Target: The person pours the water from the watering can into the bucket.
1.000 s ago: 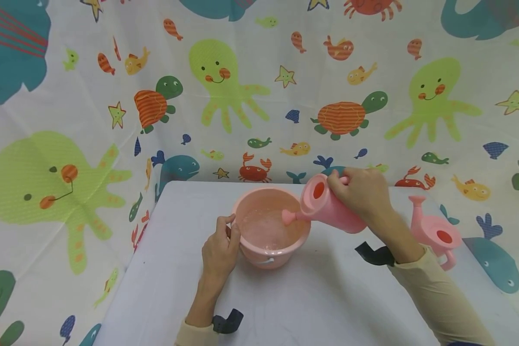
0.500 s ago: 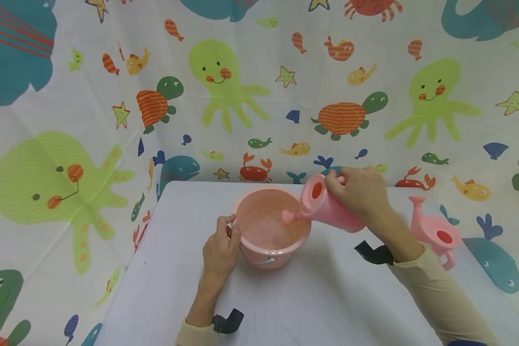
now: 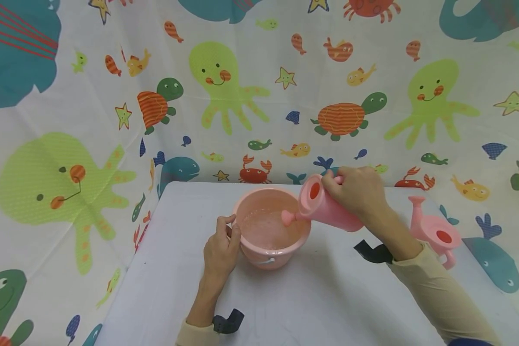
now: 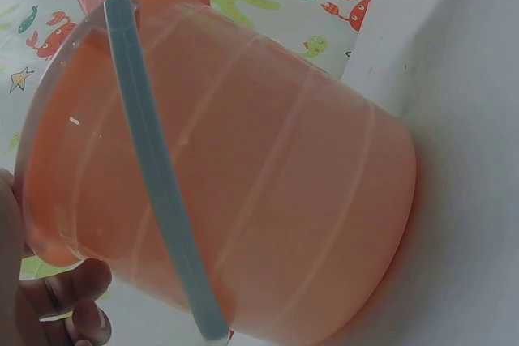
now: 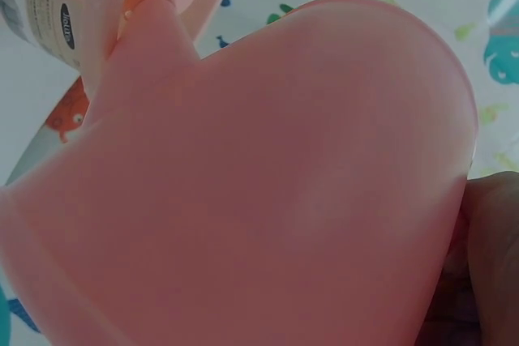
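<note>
A pink bucket (image 3: 270, 259) stands on the white-covered table with water (image 3: 264, 230) in it. My left hand (image 3: 220, 250) pinches the bucket's left rim between thumb and fingers. In the left wrist view the bucket's ribbed wall (image 4: 268, 168) fills the frame, its pale handle (image 4: 158, 160) hanging down the side. My right hand (image 3: 359, 190) grips the handle of a pink watering can (image 3: 328, 209), which is tilted left so that its spout head (image 3: 288, 217) lies over the water inside the rim. In the right wrist view the can's body (image 5: 268, 184) hides most of the bucket.
A second pink watering can (image 3: 437, 235) stands upright at the table's right side, beyond my right forearm. A curtain (image 3: 285, 96) printed with sea animals hangs behind and to the left. A label (image 5: 57, 22) shows on the bucket's outside.
The watering can has tipped and shifted very slightly left in my right hand. My left hand stays on the bucket rim. The view has turned a little to the left.
</note>
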The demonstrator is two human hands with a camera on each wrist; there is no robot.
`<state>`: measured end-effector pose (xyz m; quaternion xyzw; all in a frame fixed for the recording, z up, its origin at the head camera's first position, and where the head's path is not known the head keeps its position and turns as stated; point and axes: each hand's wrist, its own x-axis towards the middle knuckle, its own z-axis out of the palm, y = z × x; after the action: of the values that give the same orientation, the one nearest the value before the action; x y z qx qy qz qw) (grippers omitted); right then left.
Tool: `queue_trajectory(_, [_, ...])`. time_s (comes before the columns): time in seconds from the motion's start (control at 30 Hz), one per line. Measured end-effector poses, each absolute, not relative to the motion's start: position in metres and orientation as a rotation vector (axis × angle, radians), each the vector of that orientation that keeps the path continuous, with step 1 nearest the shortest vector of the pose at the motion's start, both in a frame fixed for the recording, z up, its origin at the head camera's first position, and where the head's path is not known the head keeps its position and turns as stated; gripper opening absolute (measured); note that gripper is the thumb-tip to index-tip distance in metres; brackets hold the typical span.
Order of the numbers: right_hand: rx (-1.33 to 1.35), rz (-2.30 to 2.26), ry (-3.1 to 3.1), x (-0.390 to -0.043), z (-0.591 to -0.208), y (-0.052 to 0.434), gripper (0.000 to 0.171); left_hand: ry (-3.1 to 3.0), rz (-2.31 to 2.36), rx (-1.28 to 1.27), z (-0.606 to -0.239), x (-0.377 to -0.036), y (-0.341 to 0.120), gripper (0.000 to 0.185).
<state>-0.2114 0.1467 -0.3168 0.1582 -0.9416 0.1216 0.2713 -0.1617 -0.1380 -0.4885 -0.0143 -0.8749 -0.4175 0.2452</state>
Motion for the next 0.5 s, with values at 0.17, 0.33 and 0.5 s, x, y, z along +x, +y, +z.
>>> queue_trajectory(0.17, [0.430, 0.315, -2.542, -0.2112, -0.3155, 0.1451, 0.042, -2.389, -1.139, -0.039, -0.4887, -0.1616, -0.1375, 0.029])
queue_trajectory(0.33, [0.431, 0.317, -2.549, -0.2114, -0.3157, 0.1446, 0.042, -2.388, -1.135, -0.035, -0.4887, -0.1613, -0.1371, 0.028])
queue_trajectory(0.5, [0.436, 0.309, -2.550, -0.2121, -0.3157, 0.1447, 0.042, -2.381, -1.134, -0.041, -0.4890, -0.1617, -0.1369, 0.028])
